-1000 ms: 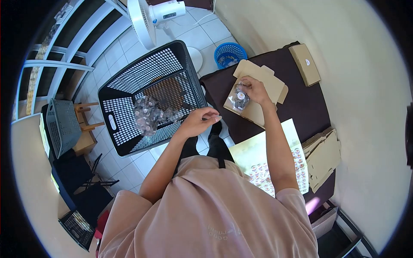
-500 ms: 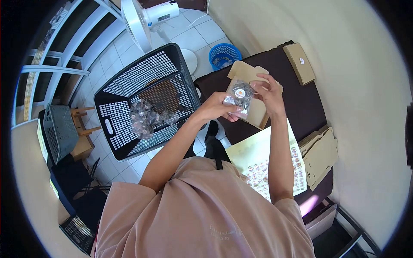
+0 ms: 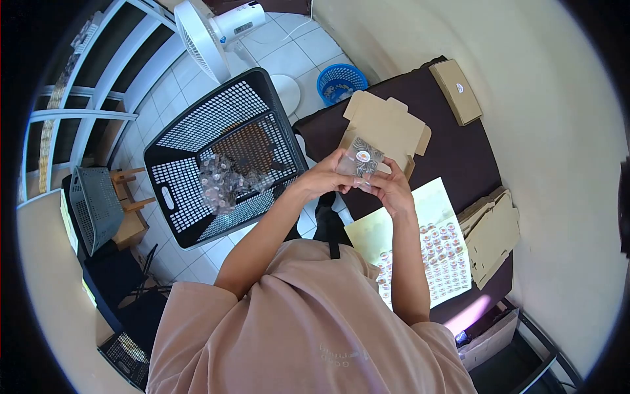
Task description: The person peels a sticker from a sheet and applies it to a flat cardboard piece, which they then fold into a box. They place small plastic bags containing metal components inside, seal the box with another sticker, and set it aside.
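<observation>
Left hand (image 3: 321, 177): its fingers are bent around the left lower side of the packet; the thumb lies on the front, and the gap is only as wide as the packet.
Right hand (image 3: 394, 190): its fingers pinch the packet at the lower right corner, nearly closed, with the thumb near to the left thumb.
Clear plastic packet (image 3: 365, 155): it is held between both hands, over the near edge of the open carton; dark, curled pieces are inside, and a round white sticker with an orange mark is on the front.
Open carton (image 3: 387, 123): it lies unfolded on the brown-covered surface (image 3: 453, 157), with its flaps spread, just beyond the hands.
Sticker sheet (image 3: 441, 253): it lies on the near part of the surface, partly behind the right forearm, with rows of round stickers.
Flattened cartons (image 3: 493, 240): they are piled beside the sheet, near the wall.
Closed box (image 3: 455, 92): it rests at the far corner of the surface, a round sticker on its top.
Black basket (image 3: 172, 148): it stands to the left and contains a heap of similar packets (image 3: 223, 186).
</observation>
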`<action>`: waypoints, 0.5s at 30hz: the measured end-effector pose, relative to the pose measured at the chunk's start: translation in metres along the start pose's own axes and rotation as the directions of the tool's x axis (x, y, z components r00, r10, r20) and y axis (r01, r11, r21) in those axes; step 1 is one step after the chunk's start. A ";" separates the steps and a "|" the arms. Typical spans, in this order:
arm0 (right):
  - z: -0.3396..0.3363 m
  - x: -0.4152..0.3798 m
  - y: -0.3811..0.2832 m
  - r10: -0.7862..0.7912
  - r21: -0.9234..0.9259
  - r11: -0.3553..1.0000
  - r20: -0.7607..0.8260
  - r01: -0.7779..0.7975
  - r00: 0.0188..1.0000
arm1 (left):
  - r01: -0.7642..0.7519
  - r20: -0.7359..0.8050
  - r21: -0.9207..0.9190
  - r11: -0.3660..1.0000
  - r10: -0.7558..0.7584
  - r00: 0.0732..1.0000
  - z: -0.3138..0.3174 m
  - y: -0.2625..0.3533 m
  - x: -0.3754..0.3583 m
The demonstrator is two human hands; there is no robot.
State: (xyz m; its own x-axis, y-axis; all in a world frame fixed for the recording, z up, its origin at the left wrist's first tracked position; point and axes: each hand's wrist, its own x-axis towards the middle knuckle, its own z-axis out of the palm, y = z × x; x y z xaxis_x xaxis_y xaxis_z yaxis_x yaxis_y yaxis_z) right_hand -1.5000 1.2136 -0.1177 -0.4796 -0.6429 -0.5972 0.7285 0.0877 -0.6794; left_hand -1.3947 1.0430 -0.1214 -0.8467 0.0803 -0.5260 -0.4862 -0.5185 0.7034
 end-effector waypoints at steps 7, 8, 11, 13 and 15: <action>0.001 -0.003 0.013 0.081 0.103 0.992 -0.114 -0.069 0.990 | -0.009 -0.134 -0.023 1.000 0.006 0.991 0.000 -0.011 0.001; 0.001 -0.003 0.012 0.082 0.104 0.992 -0.113 -0.070 0.990 | -0.014 -0.119 -0.055 0.998 0.007 0.993 -0.001 -0.013 0.001; -0.002 -0.005 0.017 -0.049 0.185 0.982 -0.008 0.049 0.999 | 0.069 -0.131 0.002 0.998 -0.069 0.989 -0.002 -0.005 -0.003; -0.005 -0.002 0.020 0.038 0.009 0.999 -0.043 -0.038 0.998 | 0.042 -0.073 -0.045 0.998 -0.046 0.996 -0.002 -0.007 -0.004; -0.003 -0.004 0.016 -0.044 0.116 0.992 -0.007 0.044 0.999 | 0.017 -0.018 -0.092 0.996 -0.019 1.000 -0.003 -0.007 -0.004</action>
State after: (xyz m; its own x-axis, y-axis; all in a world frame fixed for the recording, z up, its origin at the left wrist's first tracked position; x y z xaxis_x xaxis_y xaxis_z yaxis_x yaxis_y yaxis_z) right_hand -1.4877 1.2201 -0.1277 -0.5144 -0.6407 -0.5700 0.7585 -0.0297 -0.6510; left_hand -1.3874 1.0434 -0.1256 -0.8334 0.0747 -0.5476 -0.4784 -0.5934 0.6472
